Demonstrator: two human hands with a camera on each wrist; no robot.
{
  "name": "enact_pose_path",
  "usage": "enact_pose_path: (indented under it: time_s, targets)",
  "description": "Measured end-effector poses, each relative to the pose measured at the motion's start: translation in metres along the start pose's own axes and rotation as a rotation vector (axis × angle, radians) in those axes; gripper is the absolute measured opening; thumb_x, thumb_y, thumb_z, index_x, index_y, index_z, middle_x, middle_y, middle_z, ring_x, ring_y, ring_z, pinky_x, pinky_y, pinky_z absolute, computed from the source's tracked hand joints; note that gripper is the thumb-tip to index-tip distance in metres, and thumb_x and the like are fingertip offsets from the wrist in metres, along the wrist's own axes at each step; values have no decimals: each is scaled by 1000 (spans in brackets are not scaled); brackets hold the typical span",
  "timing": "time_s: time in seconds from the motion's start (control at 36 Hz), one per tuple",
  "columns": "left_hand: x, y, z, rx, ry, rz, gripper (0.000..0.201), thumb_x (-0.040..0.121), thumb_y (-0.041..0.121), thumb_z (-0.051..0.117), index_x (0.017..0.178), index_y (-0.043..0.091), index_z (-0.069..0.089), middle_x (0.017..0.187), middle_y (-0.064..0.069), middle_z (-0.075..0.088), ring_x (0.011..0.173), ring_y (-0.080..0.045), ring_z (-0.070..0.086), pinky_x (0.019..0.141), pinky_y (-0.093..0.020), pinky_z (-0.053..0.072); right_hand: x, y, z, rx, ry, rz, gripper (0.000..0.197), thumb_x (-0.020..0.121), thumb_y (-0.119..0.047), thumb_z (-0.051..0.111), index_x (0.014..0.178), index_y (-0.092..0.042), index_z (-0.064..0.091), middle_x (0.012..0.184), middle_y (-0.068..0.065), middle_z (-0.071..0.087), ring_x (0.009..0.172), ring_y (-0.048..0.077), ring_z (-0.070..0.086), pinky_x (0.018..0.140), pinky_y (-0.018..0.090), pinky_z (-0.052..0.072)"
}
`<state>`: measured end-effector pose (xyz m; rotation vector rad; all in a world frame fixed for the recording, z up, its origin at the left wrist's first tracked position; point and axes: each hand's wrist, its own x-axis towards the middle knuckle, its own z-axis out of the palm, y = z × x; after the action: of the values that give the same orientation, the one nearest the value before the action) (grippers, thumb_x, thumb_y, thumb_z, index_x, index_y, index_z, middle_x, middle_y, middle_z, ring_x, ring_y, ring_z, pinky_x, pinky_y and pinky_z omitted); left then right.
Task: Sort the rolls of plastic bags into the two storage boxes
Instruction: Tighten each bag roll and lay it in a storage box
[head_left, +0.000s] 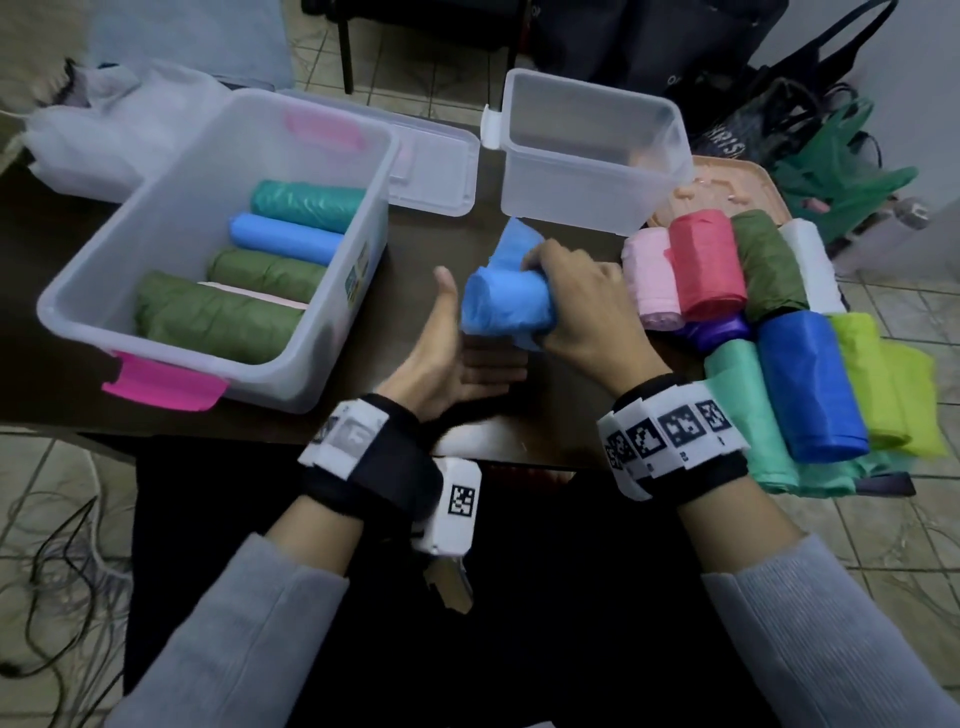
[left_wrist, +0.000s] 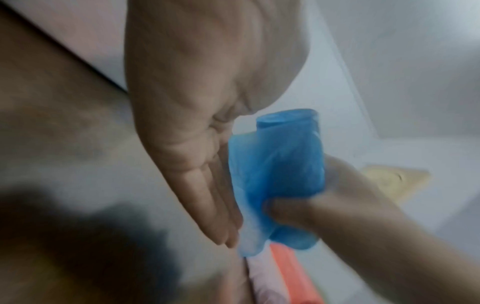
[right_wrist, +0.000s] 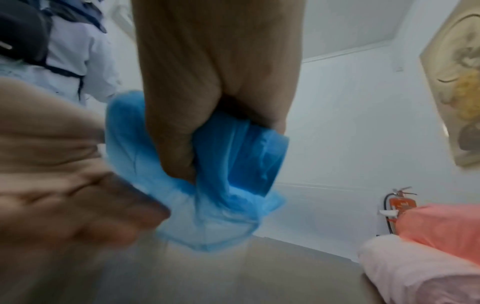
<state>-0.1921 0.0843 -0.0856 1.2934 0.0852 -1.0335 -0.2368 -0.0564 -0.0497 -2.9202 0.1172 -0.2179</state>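
Note:
My right hand (head_left: 566, 306) grips a light blue roll of plastic bags (head_left: 506, 296) above the middle of the table; the same blue roll (right_wrist: 233, 164) fills the right wrist view and shows as a light blue roll (left_wrist: 278, 174) in the left wrist view. My left hand (head_left: 457, 358) lies flat and open, palm up, just under and left of the roll, thumb raised. The large storage box (head_left: 332, 332) with pink latches at left holds several rolls in teal, blue and green. The small storage box (head_left: 587, 202) stands behind with no rolls in it.
A pile of rolls lies at the right edge: pink (head_left: 652, 280), red (head_left: 709, 265), dark green (head_left: 769, 265), dark blue (head_left: 810, 384), mint (head_left: 748, 415) and lime (head_left: 883, 384). A clear lid (head_left: 441, 171) lies between the boxes. Bags sit on the floor behind.

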Motion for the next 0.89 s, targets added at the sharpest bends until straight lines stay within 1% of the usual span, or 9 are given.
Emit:
enact_pose_path:
  time_s: [0.11,0.22,0.33,0.44,0.56,0.64,0.78,0.83,0.89]
  targets:
    - [5,19,-4,-173,-53,73,49,96,50,39,107,9,63,87,-8,71,73,-18,69,62,-28,57,-15,-1,13,-151,5,-185,50,61,1,65,107,-15,59,98,4,61,95,28,57,78,35,25]
    - [15,18,-7,164,96,179,12,90,14,61,85,4,64,83,-11,65,73,-19,62,67,-27,52,-26,-2,28,-206,-4,-256,52,56,0,64,107,-12,59,92,8,59,86,29,60,75,38,37]
    - [23,12,-10,352,136,234,21,92,10,58,72,12,61,69,-4,60,62,-11,55,58,-20,47,-34,-4,37,-168,-78,-215,50,61,-2,67,109,-13,58,97,8,59,89,30,60,71,39,44]
    - [34,6,-13,531,188,254,31,92,11,56,61,16,56,64,-1,55,61,-13,50,66,-28,41,-37,-8,37,-173,-234,-161,57,66,-10,68,121,-15,53,109,8,53,100,29,53,76,38,38]
    - [42,12,-16,524,251,217,9,72,15,58,63,14,60,77,-11,61,76,-22,57,74,-35,47,-39,-7,30,-70,-342,-122,56,75,-28,62,127,-22,42,121,0,43,116,22,40,90,37,29]
    - [48,18,-17,418,271,201,10,63,21,55,64,13,61,83,-13,59,83,-22,56,75,-37,45,-41,-10,29,-50,-362,-107,54,76,-31,63,125,-22,41,120,-1,44,118,21,40,91,38,30]
    - [33,32,-13,460,54,47,96,45,69,75,114,3,64,109,-14,69,102,-27,67,93,-43,51,-42,-13,28,-71,-362,-90,59,78,-29,64,132,-22,40,125,2,39,120,22,38,90,37,31]
    - [31,35,-16,655,17,78,90,43,66,81,105,3,68,104,-14,71,99,-25,68,94,-41,51,-43,-14,28,-28,-360,-74,65,77,-25,66,135,-22,37,128,4,36,120,23,38,91,38,33]
    - [31,38,-17,775,54,133,52,58,44,86,90,6,72,92,-8,72,85,-19,67,91,-37,52,-45,-15,27,1,-361,-63,70,74,-23,69,135,-19,34,127,4,37,119,24,39,92,39,35]
